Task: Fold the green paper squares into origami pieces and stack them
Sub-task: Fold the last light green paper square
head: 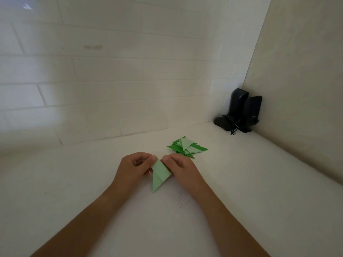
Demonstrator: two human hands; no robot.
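**Half-folded piece held between both hands, stack just beyond the right**

The pale green paper piece [160,175] sits on the white countertop [259,182] directly in front of the person, already folded into a long triangle. Its long axis runs from a top corner between the two thumbs down to a sharp point aimed back toward the body, tilted slightly left. The left hand [133,168] pinches the upper left edge with thumb and curled fingers; the right hand [181,169] pinches the upper right edge the same way, so both hands grasp the paper at its far end and the near tip lies free.

The stack of finished green pieces [186,147] lies just past the right hand, farther from the body and a little to the right. By my reading, the right hand is the nearer one for carrying the piece over once the folding is done.

A pair of black speakers [239,112] stands in the corner, well apart
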